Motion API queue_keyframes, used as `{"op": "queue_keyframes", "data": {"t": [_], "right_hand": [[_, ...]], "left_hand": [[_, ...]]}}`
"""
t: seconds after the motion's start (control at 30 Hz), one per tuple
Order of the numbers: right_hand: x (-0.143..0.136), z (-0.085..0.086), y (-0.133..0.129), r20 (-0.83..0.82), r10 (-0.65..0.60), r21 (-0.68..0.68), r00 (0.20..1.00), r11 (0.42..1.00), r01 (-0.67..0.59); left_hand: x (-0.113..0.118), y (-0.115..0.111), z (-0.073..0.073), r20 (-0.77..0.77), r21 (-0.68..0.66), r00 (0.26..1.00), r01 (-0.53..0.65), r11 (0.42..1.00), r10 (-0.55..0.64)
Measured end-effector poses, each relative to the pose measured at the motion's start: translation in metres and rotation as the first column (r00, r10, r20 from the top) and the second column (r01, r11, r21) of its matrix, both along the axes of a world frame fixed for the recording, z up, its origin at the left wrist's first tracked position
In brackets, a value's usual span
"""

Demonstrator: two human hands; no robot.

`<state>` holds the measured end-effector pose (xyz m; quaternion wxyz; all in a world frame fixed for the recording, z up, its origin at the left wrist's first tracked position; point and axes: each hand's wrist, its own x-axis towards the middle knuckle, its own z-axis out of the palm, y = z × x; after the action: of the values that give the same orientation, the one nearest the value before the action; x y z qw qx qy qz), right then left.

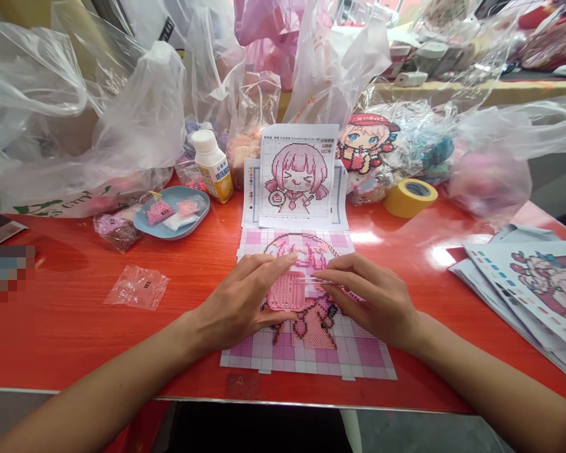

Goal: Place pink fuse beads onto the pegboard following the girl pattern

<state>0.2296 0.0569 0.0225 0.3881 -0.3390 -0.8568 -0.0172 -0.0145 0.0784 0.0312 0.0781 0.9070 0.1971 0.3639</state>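
A glossy red table [193, 352] spreads across the view, catching bright white glare on its right part. Beyond the table, at the upper right, runs a yellowish ledge [481, 93] crowded with items, with brightness above it. Below the table's near edge, to the right, a grey floor [405, 434] shows beside a pale curved piece [351, 431], perhaps of a seat.

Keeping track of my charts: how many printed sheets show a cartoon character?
2: one chart propped behind the pegboard, another chart on the paper stack at right. More may be hidden in that stack.
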Motion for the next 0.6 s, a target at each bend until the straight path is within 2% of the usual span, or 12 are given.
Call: {"op": "queue_keyframes", "data": {"t": [0.37, 0.6], "right_hand": [[-0.0004, 0.0005, 0.0007, 0.005, -0.002, 0.017, 1.0, 1.0, 0.002], [0.0027, 0.0067, -0.0006, -0.052, 0.099, -0.023, 0.994, 0.995, -0.1]], "left_hand": [[0.0003, -0.0006, 0.0014, -0.01, -0.01, 1.0, 0.006, 1.0, -0.006], [0.0007, 0.0015, 0.0008, 0.015, 0.06, 0.988, -0.153, 0.986, 0.153]]}}
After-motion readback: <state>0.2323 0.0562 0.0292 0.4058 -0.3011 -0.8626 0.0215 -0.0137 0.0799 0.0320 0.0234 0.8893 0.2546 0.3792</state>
